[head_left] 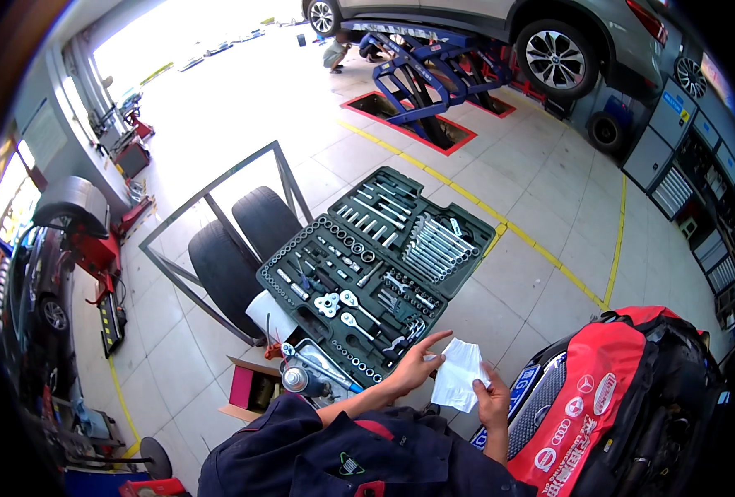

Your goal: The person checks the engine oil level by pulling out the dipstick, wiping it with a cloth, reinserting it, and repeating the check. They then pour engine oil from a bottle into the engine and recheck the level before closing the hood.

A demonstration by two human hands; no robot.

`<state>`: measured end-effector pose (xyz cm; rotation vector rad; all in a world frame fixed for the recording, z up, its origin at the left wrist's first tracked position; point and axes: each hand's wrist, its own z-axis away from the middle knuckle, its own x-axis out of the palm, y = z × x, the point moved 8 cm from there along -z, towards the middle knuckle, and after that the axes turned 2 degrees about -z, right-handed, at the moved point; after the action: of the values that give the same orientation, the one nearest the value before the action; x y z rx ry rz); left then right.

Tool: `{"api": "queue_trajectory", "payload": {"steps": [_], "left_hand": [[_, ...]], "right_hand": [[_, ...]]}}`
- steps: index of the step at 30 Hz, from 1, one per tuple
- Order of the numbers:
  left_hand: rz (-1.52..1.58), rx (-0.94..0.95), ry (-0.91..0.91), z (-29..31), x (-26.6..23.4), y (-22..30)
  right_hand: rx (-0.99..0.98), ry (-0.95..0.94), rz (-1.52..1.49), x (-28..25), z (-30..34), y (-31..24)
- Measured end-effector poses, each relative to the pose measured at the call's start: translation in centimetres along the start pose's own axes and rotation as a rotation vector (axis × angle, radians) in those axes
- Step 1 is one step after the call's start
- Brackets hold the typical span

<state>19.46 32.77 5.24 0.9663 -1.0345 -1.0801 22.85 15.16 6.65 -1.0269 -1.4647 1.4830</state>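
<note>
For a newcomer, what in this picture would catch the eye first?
Probably the open green toolbox, full of shiny tools, in the middle. At its lower right, the right hand holds a white sheet near the left hand. At the top, a silver car stands on a blue lift.

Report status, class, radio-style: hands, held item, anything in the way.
Right hand grips white sheet; left hand at its edge. Nothing seen blocking hands; open tool case just ahead.

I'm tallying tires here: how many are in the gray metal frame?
2: the nearer tire and the farther tire, both beside the green tool case. More may be hidden under it.
</note>
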Motion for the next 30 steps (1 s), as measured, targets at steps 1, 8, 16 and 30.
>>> {"api": "queue_trajectory", "payload": {"steps": [1, 8, 16, 30], "left_hand": [[-0.039, 0.039, -0.003, -0.3, -0.3, -0.4], [-0.223, 0.264, 0.032, -0.2, -0.5, 1.3], [-0.438, 0.251, -0.127, -0.4, 0.4, 1.2], [-0.682, 0.425, -0.020, -0.2, 1.7, 0.6]], "right_hand": [[0.000, -0.086, 0.225, 0.2, 0.0, -0.4], [0.046, -0.116, 0.153, 0.3, -0.1, 0.6], [0.057, -0.096, 0.347, -0.5, -0.1, 0.5], [0.164, 0.060, 0.438, -2.1, 0.9, 0.5]]}}
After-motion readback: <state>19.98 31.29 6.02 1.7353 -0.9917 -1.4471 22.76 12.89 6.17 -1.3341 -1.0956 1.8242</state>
